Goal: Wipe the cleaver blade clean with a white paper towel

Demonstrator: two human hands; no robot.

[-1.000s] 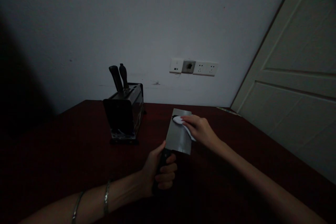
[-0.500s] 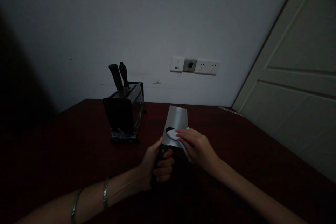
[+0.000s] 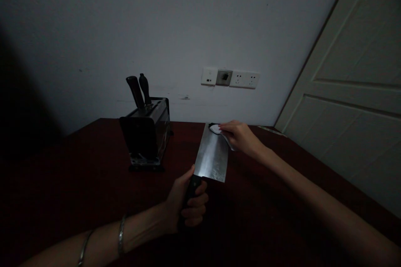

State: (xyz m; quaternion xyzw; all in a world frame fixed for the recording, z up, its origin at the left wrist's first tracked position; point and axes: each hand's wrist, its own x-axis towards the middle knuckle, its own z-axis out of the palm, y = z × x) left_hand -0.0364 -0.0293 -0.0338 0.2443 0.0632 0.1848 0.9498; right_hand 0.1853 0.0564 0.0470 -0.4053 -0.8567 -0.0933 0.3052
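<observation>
Wiping: cleaver, centre of frame. Left hand: fingers closed round handle. Right hand: fingers pinching white cloth at blade's upper end. Advised: light, flat strokes, fingers clear of edges.

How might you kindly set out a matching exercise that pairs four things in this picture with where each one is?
1. broad steel cleaver
2. white cloth
3. black-fronted, box-shaped knife block
4. two silver metal bangles

A. around the left forearm
B. pinched in the right hand, at the blade's far end
C. standing on the dark red table, two black handles sticking out of its top
D. gripped in the left hand

Pairs: 1-D, 2-B, 3-C, 4-A
</observation>
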